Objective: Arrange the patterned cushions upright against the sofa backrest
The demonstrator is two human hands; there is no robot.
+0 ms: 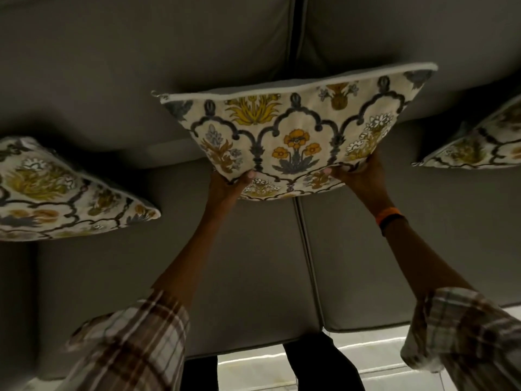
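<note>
- Head view: the floral cushion (296, 131) is held up at the middle of the sofa backrest (141, 66), above the seat seam (306, 249).
- Left hand (234, 184) and right hand (359, 170) pinch its lower edge, fingers closed on fabric.
- It looks soft and light; low corners suit gripping.
- Two more cushions, left cushion (56, 193) and right cushion (479, 142), lie well apart, leaving open seat between.

bare seat cushions (253, 263) open below, left cushion (56, 193) and right cushion (479, 148) flanking
</note>
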